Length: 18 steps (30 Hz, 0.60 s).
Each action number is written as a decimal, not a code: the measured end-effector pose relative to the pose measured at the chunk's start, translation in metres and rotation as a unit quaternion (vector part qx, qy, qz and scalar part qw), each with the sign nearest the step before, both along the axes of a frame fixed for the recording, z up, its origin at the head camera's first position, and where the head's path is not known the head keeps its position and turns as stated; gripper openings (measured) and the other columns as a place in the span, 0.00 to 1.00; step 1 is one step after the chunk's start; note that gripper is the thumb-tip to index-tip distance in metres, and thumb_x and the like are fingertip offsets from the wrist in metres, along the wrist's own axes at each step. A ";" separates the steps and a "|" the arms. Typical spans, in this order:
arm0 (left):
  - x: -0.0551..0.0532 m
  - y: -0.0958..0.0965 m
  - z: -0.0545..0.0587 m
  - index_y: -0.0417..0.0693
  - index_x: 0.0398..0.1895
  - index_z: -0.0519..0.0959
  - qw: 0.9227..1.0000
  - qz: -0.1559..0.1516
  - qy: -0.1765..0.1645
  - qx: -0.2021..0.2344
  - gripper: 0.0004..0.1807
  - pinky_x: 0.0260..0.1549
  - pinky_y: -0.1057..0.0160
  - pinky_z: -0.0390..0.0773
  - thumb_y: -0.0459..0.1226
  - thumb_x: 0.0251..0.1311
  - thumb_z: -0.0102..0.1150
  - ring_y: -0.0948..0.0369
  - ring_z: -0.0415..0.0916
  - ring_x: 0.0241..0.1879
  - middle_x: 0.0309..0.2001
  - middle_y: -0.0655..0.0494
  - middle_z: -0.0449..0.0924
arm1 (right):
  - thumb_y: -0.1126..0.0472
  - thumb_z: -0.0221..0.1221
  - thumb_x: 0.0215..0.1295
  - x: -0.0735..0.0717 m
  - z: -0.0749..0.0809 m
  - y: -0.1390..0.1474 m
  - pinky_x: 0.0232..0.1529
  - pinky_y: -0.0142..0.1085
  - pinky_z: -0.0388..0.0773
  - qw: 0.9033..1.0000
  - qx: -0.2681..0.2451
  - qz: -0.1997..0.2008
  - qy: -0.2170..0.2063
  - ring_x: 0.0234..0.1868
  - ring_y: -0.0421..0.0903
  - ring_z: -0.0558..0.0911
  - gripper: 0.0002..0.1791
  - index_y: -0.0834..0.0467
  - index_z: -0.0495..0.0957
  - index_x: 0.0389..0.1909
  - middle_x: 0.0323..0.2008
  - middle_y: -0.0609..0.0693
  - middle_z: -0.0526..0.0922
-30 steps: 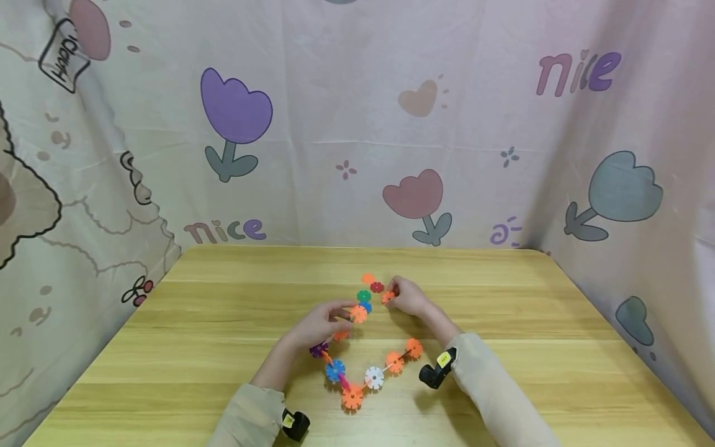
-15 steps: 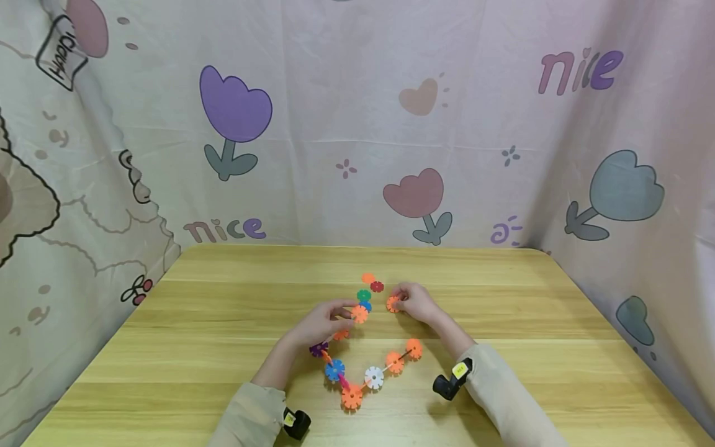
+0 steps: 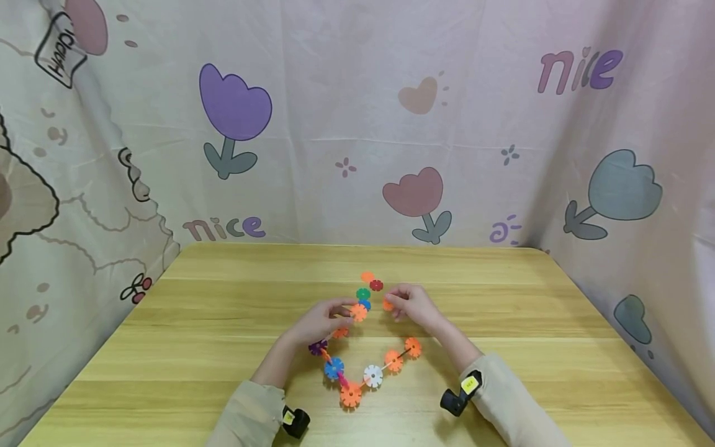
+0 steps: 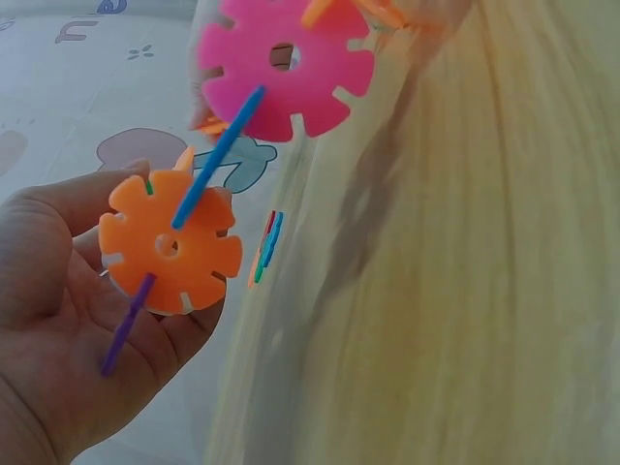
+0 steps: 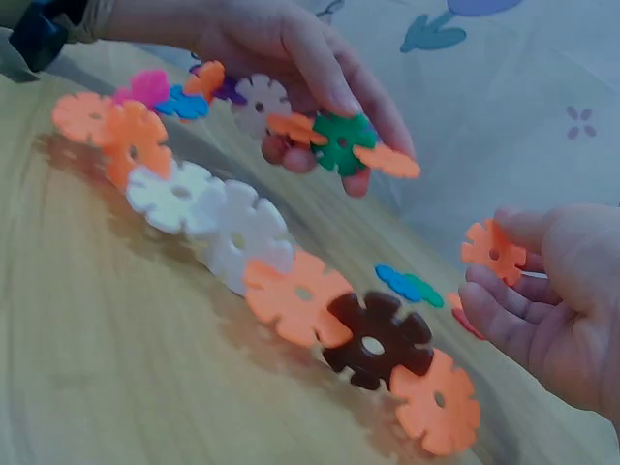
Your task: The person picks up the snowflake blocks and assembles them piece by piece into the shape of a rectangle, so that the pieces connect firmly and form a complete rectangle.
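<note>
My left hand (image 3: pixel 321 323) holds one end of a chain of notched plastic snowflake discs. In the right wrist view its fingers are around a green disc (image 5: pixel 344 145), with an orange disc (image 5: pixel 389 162) slotted on at the tip. The chain curves toward me through a blue disc (image 3: pixel 334 369), a white disc (image 3: pixel 373 376) and several orange ones, with a brown disc (image 5: pixel 378 339) near its other end. My right hand (image 3: pixel 413 305) pinches a single orange snowflake disc (image 5: pixel 493 252) between thumb and fingers, apart from the chain.
Beyond my hands lie loose discs on the wooden table (image 3: pixel 223 279): orange (image 3: pixel 367 277), red (image 3: pixel 377 285), green (image 3: pixel 363 293) and blue (image 3: pixel 365 305). A patterned curtain (image 3: pixel 313 124) hangs behind the table. Wrist cameras sit at both sleeves.
My right hand has drawn back toward me from beside the loose red disc, still pinching the orange disc, which has turned. The right forearm has swung rightward. My left hand and the chain stay put.
</note>
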<state>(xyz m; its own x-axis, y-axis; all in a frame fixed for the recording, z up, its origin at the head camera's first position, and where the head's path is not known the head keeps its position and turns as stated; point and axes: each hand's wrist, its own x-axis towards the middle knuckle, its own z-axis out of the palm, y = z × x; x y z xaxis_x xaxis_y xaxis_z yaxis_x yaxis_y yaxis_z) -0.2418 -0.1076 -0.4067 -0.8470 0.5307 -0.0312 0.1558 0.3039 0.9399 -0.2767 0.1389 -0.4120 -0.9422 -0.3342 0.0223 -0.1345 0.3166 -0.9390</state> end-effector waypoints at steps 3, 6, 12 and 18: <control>0.000 0.000 0.000 0.41 0.64 0.65 1.000 0.001 0.002 -0.003 0.27 0.12 0.69 0.63 0.40 0.64 0.53 0.65 0.57 0.11 0.50 0.43 0.72 | 0.59 0.55 0.66 0.004 0.003 -0.004 0.29 0.40 0.80 1.000 -0.004 0.003 0.002 0.26 0.49 0.78 0.16 0.71 0.76 0.42 0.28 0.66 0.78; 0.000 0.001 0.001 0.42 0.64 0.65 1.000 0.002 0.005 -0.007 0.26 0.12 0.70 0.63 0.40 0.64 0.53 0.65 0.57 0.11 0.50 0.43 0.72 | 0.59 0.55 0.66 0.008 0.007 -0.009 0.31 0.43 0.80 1.000 -0.009 0.002 0.001 0.28 0.55 0.79 0.16 0.72 0.75 0.42 0.30 0.68 0.77; 0.000 0.003 0.002 0.41 0.63 0.66 1.000 0.000 0.016 -0.008 0.25 0.15 0.68 0.65 0.40 0.64 0.53 0.62 0.64 0.18 0.51 0.42 0.73 | 0.62 0.52 0.68 0.019 0.024 -0.019 0.38 0.51 0.78 1.000 -0.029 0.002 0.011 0.33 0.65 0.77 0.15 0.75 0.74 0.41 0.29 0.69 0.77; 0.001 0.005 0.002 0.41 0.63 0.66 1.000 -0.008 0.022 -0.007 0.25 0.17 0.67 0.67 0.40 0.65 0.52 0.61 0.66 0.20 0.52 0.41 0.73 | 0.64 0.51 0.69 0.029 0.030 -0.025 0.38 0.53 0.77 0.998 -0.055 -0.016 0.023 0.31 0.64 0.78 0.15 0.76 0.73 0.40 0.25 0.58 0.78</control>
